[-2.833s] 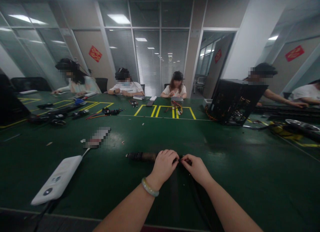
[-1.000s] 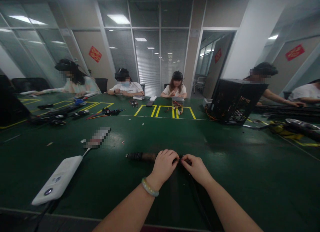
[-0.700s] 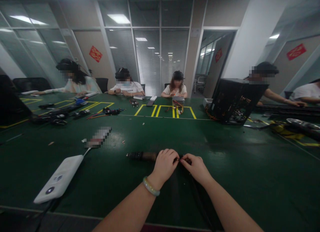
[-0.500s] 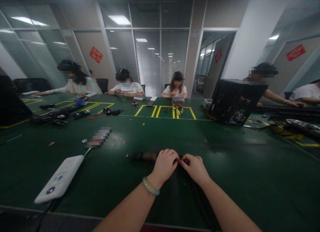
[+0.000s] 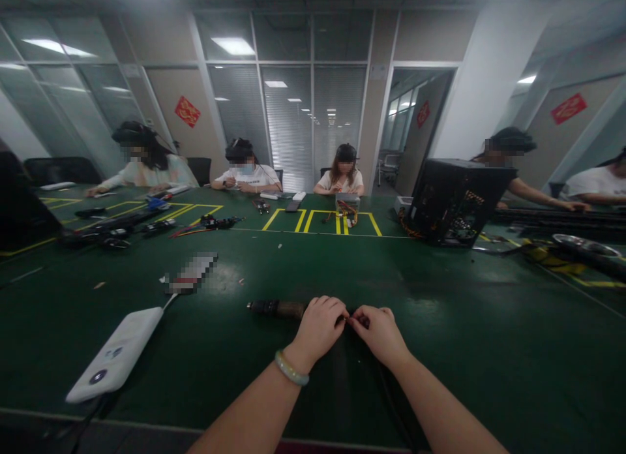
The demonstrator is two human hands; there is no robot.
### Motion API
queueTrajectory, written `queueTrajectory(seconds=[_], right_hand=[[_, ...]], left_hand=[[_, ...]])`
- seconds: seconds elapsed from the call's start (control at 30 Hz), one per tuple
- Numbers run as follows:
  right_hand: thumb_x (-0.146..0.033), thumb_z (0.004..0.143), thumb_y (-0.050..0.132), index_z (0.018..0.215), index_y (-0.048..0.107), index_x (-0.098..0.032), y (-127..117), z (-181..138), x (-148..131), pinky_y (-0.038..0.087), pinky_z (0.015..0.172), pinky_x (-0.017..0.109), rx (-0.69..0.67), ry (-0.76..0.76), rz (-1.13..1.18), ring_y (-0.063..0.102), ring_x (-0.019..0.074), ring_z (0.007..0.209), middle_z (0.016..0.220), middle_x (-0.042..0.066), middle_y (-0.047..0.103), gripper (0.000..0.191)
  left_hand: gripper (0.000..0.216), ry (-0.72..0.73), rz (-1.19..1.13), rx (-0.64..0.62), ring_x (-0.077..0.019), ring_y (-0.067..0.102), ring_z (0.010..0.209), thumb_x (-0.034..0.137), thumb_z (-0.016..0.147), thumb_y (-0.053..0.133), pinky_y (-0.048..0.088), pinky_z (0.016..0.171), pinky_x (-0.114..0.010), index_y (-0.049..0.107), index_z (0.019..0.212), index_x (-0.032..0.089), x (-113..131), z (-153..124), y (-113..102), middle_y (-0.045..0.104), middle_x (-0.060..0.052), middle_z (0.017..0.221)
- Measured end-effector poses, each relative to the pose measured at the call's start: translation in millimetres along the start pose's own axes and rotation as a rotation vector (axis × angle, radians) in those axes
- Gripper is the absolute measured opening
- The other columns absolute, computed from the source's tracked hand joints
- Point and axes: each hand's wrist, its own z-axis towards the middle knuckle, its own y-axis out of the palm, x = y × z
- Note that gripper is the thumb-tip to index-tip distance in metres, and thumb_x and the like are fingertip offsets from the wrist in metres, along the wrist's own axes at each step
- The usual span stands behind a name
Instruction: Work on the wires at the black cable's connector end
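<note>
On the green table in front of me lies a dark rod-shaped tool (image 5: 289, 309) with a brownish barrel and a small metal tip pointing left. My left hand (image 5: 320, 327), with a pale bangle at its wrist, curls over the tool's right end and covers it. Close beside it, my right hand (image 5: 379, 333) is in a pinch. The fingertips of both hands meet at a tiny piece that is too small to make out. From beneath my right hand, a black cable (image 5: 388, 392) runs toward the table's front edge.
A white power bank (image 5: 117, 356) wired to a phone (image 5: 193, 271) lies left. Cable bundles (image 5: 210, 222) sit farther back. A black computer case (image 5: 462, 203) stands back right, near a wheel-like rim (image 5: 587, 245). Several people sit along the far side.
My view has shifted slightly. Both hands stay at the same spot on the tool, fingertips together, with only slight finger movement.
</note>
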Motion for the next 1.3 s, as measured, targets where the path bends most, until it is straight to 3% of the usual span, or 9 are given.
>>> queueTrajectory(seconds=[0.47, 0.8, 1.3], right_hand=[[-0.032, 0.088, 0.060, 0.085, 0.070, -0.026, 5.0, 11.2, 8.4, 0.032, 0.091, 0.038, 0.017, 0.042, 0.031, 0.065, 0.0197, 0.079, 0.082, -0.001, 0.072, 0.013], [-0.034, 0.087, 0.061, 0.093, 0.071, -0.028, 0.6, 4.3, 14.0, 0.037, 0.089, 0.035, -0.020, -0.005, 0.102, 0.067, 0.0194, 0.078, 0.084, -0.002, 0.073, 0.013], [-0.031, 0.088, 0.060, 0.089, 0.069, -0.027, -0.9, 3.7, 12.3, 0.037, 0.090, 0.036, -0.020, -0.003, 0.090, 0.066, 0.0186, 0.076, 0.081, -0.003, 0.072, 0.009]], left_hand=[[0.005, -0.088, 0.035, 0.045, -0.0217, 0.054, 0.098, 0.018, 0.088, 0.061, 0.039, 0.086, -0.037, 0.062, 0.090, 0.022, 2.3, 5.2, 11.9, 0.062, -0.002, 0.100], [0.005, -0.074, 0.027, 0.025, -0.0209, 0.054, 0.100, 0.021, 0.089, 0.060, 0.040, 0.087, -0.036, 0.062, 0.093, 0.023, 3.5, 1.8, 5.3, 0.062, -0.002, 0.102], [0.009, -0.061, -0.001, 0.040, -0.0202, 0.054, 0.100, 0.017, 0.089, 0.059, 0.039, 0.088, -0.035, 0.060, 0.096, 0.024, 1.5, 2.6, 5.9, 0.062, 0.000, 0.103]])
